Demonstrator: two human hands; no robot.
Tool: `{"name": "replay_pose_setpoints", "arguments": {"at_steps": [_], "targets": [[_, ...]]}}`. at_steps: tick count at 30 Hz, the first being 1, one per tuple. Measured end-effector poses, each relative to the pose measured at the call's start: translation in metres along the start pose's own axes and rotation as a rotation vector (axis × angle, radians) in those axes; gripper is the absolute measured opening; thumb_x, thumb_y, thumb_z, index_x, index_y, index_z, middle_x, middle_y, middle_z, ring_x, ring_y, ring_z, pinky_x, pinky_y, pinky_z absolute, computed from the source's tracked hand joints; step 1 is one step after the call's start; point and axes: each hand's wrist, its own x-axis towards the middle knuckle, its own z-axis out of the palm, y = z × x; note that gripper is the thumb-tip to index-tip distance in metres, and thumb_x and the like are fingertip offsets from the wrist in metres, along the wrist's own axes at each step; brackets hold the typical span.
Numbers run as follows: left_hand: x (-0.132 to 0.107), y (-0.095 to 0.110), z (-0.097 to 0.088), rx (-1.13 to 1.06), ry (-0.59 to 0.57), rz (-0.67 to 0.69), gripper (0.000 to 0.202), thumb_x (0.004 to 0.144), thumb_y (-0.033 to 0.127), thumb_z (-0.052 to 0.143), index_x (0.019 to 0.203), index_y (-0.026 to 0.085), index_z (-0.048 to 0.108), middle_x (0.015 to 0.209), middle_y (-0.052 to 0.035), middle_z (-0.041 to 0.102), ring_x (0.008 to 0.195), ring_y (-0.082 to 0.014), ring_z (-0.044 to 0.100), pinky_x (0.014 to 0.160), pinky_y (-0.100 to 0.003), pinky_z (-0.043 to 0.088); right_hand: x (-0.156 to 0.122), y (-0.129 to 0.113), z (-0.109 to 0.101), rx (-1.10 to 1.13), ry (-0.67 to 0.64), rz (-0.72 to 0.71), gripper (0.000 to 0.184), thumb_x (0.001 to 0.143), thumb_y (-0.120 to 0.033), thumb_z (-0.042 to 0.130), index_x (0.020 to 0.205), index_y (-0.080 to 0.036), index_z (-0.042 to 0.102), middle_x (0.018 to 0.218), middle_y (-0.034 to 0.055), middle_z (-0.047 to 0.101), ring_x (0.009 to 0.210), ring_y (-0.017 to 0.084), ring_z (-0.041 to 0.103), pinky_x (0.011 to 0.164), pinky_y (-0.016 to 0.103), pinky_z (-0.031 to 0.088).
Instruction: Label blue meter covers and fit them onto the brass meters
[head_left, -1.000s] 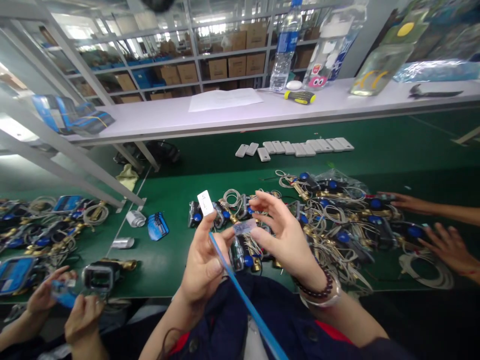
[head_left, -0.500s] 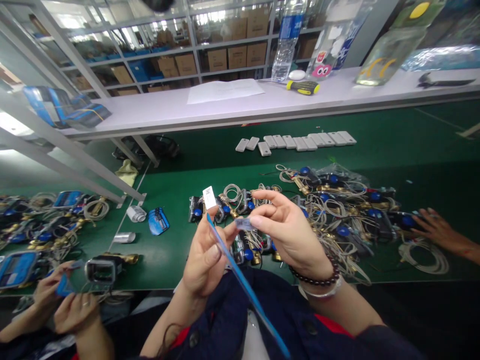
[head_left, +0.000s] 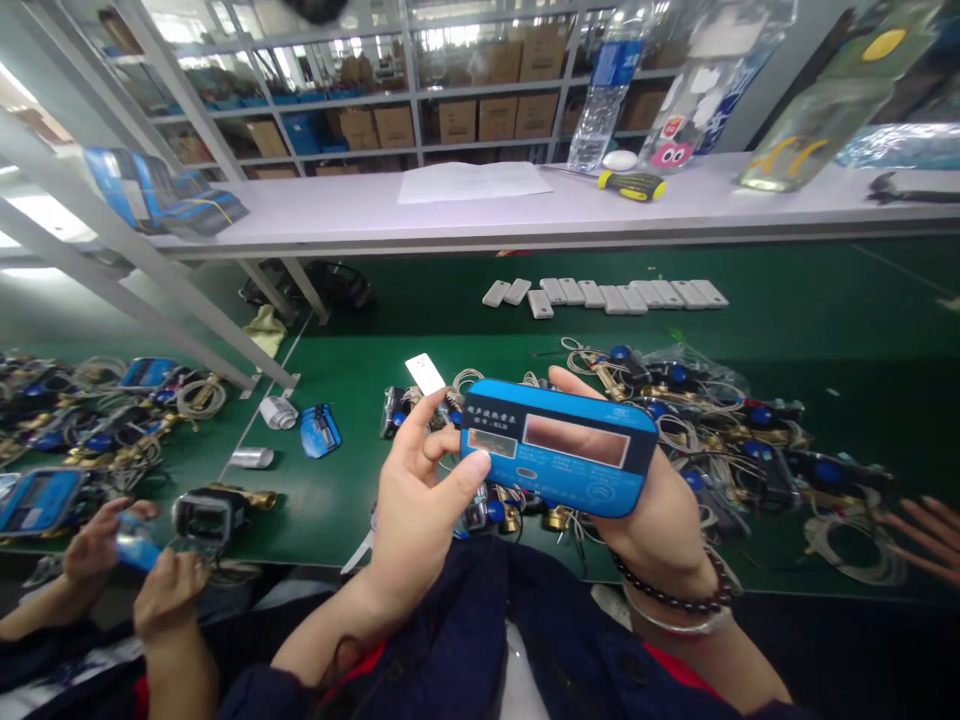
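Observation:
A blue meter faceplate [head_left: 574,480] with a large clear window and a smaller one faces me, slightly tilted. My left hand [head_left: 420,490] grips its left end, thumb on the front below the small window and index finger stretched up. Behind its right half, my right hand [head_left: 664,510] supports it; most of those fingers are hidden. A white card with a small printed code [head_left: 424,374] shows just past my left index finger; whether I hold it I cannot tell. Beneath my hands lie meter bodies with brass fittings [head_left: 555,518] and coiled cables.
A pile of meters [head_left: 705,450] covers the bench to the right, near a co-worker's hand [head_left: 930,535]. At left another person's hands [head_left: 139,560] hold a blue piece beside a meter housing [head_left: 206,520]. White rectangular cases [head_left: 600,296] line the back, below a shelf [head_left: 330,215] with a screwdriver [head_left: 632,186].
The blue faceplate has turned from edge-on to face-on and come across to the right. My right hand has moved from holding a small clear label to behind the faceplate. The co-worker's right-side hand has shifted right.

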Motion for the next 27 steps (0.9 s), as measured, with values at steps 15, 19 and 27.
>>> {"name": "replay_pose_setpoints", "arguments": {"at_steps": [15,19,27], "targets": [[-0.005,0.002,-0.001,-0.020,-0.063,-0.103,0.072,0.065,0.023,0.074,0.131,0.020,0.045,0.071,0.0021,0.062,0.067,-0.0123,0.059,0.067,-0.024,0.048,-0.015,-0.008,-0.003,0.195,-0.124,0.079,0.073,0.077,-0.076,0.025,0.126,-0.029,0.051,0.109,0.0088,0.068,0.103,0.032,0.062,0.077,0.048,0.053],[-0.008,0.002,-0.003,-0.049,-0.054,-0.113,0.070,0.064,0.021,0.074,0.129,0.021,0.047,0.069,0.0033,0.060,0.066,-0.0112,0.058,0.066,-0.023,0.047,-0.016,-0.007,-0.004,0.211,-0.115,0.091,0.071,0.078,-0.075,0.026,0.125,-0.030,0.052,0.107,0.0080,0.068,0.100,0.031,0.063,0.078,0.049,0.053],[-0.011,-0.002,-0.007,0.005,-0.032,-0.054,0.068,0.068,0.023,0.072,0.130,0.021,0.045,0.073,0.0010,0.065,0.071,-0.0147,0.062,0.071,-0.027,0.050,-0.018,-0.002,0.005,0.041,-0.075,0.003,0.074,0.068,-0.050,0.070,0.133,-0.033,0.040,0.122,0.0078,0.060,0.104,0.033,0.060,0.076,0.048,0.055]]}}
